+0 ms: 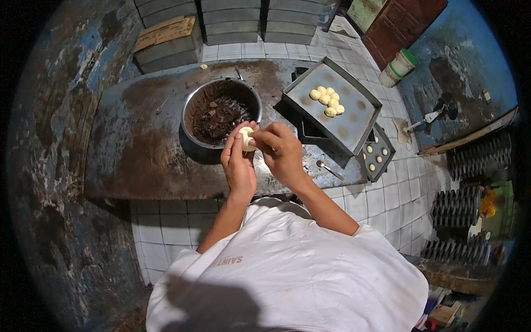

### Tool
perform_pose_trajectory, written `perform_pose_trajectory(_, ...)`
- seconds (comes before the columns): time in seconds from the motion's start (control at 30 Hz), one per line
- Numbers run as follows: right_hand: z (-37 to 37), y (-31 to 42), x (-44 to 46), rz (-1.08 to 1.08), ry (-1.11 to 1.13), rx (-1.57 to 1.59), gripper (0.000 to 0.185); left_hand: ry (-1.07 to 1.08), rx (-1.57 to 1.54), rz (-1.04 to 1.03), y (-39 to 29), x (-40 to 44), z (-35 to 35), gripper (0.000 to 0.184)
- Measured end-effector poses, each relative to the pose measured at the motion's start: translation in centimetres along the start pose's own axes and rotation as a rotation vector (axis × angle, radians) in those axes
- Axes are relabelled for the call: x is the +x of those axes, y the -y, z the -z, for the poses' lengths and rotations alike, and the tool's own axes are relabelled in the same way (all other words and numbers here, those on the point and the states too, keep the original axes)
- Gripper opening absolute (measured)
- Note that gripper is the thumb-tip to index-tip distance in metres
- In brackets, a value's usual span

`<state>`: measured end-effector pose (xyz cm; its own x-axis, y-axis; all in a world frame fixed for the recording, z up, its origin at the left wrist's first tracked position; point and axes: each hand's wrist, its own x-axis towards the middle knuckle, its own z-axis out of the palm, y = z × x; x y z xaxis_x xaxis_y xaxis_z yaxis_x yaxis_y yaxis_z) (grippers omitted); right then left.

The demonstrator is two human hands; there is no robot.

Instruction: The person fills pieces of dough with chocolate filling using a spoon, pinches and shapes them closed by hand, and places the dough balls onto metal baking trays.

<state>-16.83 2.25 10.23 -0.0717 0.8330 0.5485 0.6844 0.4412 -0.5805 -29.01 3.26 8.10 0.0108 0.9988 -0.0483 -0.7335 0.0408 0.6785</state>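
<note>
A pale piece of dough (246, 138) rests in my left hand (239, 166), whose fingers curl round it. My right hand (281, 152) has its fingers pinched together at the right side of the same dough. Just behind my hands stands a steel bowl (186, 126) holding dark brown crumbly filling (213, 119). To the right, a square metal tray (351, 83) carries several yellowish dough balls (327, 97) in a cluster. A spoon (330, 170) lies on the worn table (138, 144), right of my right hand.
A lower dark tray (381, 145) with several small pale balls sits beyond the table's right edge. Grey stacked boxes (230, 19) line the back. A white bucket with green lid (399, 66) stands at the back right. Stacked dark racks (454, 207) are at the far right.
</note>
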Motion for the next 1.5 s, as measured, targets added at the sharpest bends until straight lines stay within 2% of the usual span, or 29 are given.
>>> perform_pose_trajectory(0.03, 0.2, 0.0, 0.5, 0.004, 0.002, 0.002, 0.035, 0.067, 0.045, -0.039, -0.1, 0.0, 0.1, 0.031)
perform_pose_trajectory(0.13, 1.0, 0.1, 2.0, 0.045, -0.187, 0.056, 0.029, 0.118, 0.084, -0.157, 0.3, -0.2, -0.8, 0.028)
perform_pose_trajectory(0.2, 1.3, 0.1, 2.1, -0.335, -0.042, 0.693, 0.022, 0.14, 0.071, -0.157, 0.8, -0.3, -1.2, 0.024)
perform_pose_trajectory(0.23, 1.2, -0.7, 1.7, -0.363, -0.009, 0.724, 0.017, 0.141, 0.08, -0.204, 1.5, -0.1, -1.1, 0.023)
perform_pose_trajectory(0.27, 1.6, -1.0, 1.6, -0.368, -0.013, 0.715, 0.017, 0.146, 0.082, -0.251, 2.3, 0.1, -1.5, 0.022)
perform_pose_trajectory(0.37, 2.3, -1.5, 1.0, -0.191, -0.151, 0.343, 0.015, 0.074, 0.087, -0.217, 3.9, 0.6, -2.7, 0.021)
perform_pose_trajectory(0.4, 2.2, -1.7, 0.6, -0.229, -0.147, 0.289, 0.016, 0.035, 0.089, -0.201, 4.5, 0.8, -3.0, 0.021)
perform_pose_trajectory(0.47, 1.9, -2.2, 0.6, -0.098, -0.254, 0.347, 0.018, -0.024, 0.081, -0.16, 5.2, 1.3, -3.6, 0.021)
perform_pose_trajectory(0.5, 2.3, -2.5, 0.3, -0.103, -0.251, 0.353, 0.018, -0.088, 0.054, -0.093, 5.5, 1.8, -3.5, 0.021)
perform_pose_trajectory(0.57, 3.8, -3.5, -0.5, -0.183, -0.066, 0.367, 0.019, -0.2, 0.03, -0.002, 6.7, 2.3, -3.9, 0.023)
perform_pose_trajectory(0.67, 4.8, -7.0, -1.9, -0.248, -0.076, 0.413, 0.022, -0.179, 0.082, 0.092, 9.1, 2.0, -5.0, 0.025)
perform_pose_trajectory(0.7, 5.8, -7.8, -2.1, -0.376, -0.006, 0.375, 0.021, -0.166, 0.069, 0.111, 10.0, 1.7, -5.4, 0.027)
perform_pose_trajectory(0.73, 6.6, -8.8, -2.3, -0.394, -0.016, 0.369, 0.021, -0.161, 0.074, 0.131, 11.2, 1.6, -6.1, 0.027)
perform_pose_trajectory(0.8, 7.8, -10.9, -2.6, -0.368, -0.157, 0.255, 0.032, -0.088, 0.295, -0.085, 13.5, 1.4, -7.7, 0.029)
perform_pose_trajectory(0.83, 8.6, -11.7, -2.8, -0.464, -0.184, 0.277, 0.044, -0.015, 0.339, -0.127, 14.3, 1.2, -8.5, 0.035)
perform_pose_trajectory(0.87, 9.5, -12.8, -3.2, -0.473, -0.181, 0.275, 0.044, -0.018, 0.34, -0.118, 15.1, 1.0, -9.1, 0.035)
perform_pose_trajectory(0.93, 11.5, -15.7, -4.5, -0.627, 0.08, 0.736, 0.048, 0.24, 0.5, -0.099, 16.5, 0.9, -10.2, 0.04)
perform_pose_trajectory(0.97, 12.6, -17.5, -5.7, -0.728, 0.259, 0.908, 0.043, 0.422, 0.666, -0.131, 17.4, 1.2, -9.8, 0.042)
perform_pose_trajectory(1.0, 13.7, -19.2, -7.2, -0.733, 0.262, 0.911, 0.043, 0.417, 0.668, -0.126, 18.4, 1.1, -10.1, 0.042)
perform_pose_trajectory(1.07, 16.0, -22.0, -9.6, -1.051, 0.519, 1.203, 0.045, 0.616, 1.002, -0.037, 20.0, 0.5, -10.8, 0.039)
perform_pose_trajectory(1.1, 17.3, -23.5, -9.9, -1.041, 0.55, 1.128, 0.045, 0.626, 0.904, 0.081, 20.7, 0.3, -11.3, 0.039)
perform_pose_trajectory(1.13, 18.8, -24.7, -9.6, -1.03, 0.58, 1.054, 0.045, 0.619, 0.907, 0.088, 21.1, 0.1, -11.4, 0.039)
perform_pose_trajectory(1.2, 22.3, -27.1, -7.4, -1.006, 0.527, 0.731, 0.044, 0.465, 0.789, 0.14, 21.7, -0.1, -11.0, 0.04)
perform_pose_trajectory(1.3, 20.2, -36.1, -8.1, -0.663, 0.229, -0.091, 0.047, 0.24, 0.825, 0.131, 20.8, 0.4, -8.3, 0.038)
perform_pose_trajectory(1.33, 18.3, -39.1, -9.8, -0.508, 0.087, -0.246, 0.048, 0.14, 0.813, 0.164, 20.5, 0.2, -7.1, 0.036)
perform_pose_trajectory(1.37, 16.7, -41.6, -12.6, -0.512, 0.1, -0.24, 0.048, 0.041, 0.8, 0.197, 20.1, -0.2, -6.1, 0.034)
perform_pose_trajectory(1.4, 15.0, -44.0, -15.1, -0.466, 0.21, -0.408, 0.049, 0.03, 0.803, 0.199, 19.5, -0.8, -5.3, 0.034)
perform_pose_trajectory(1.47, 14.9, -44.2, -13.3, -0.392, 0.309, -0.562, 0.05, -0.18, 0.903, 0.159, 18.0, -1.6, -3.9, 0.03)
perform_pose_trajectory(1.5, 17.3, -41.2, -9.4, -0.551, 0.493, -0.564, 0.053, -0.237, 0.883, 0.126, 17.3, -2.2, -3.0, 0.03)
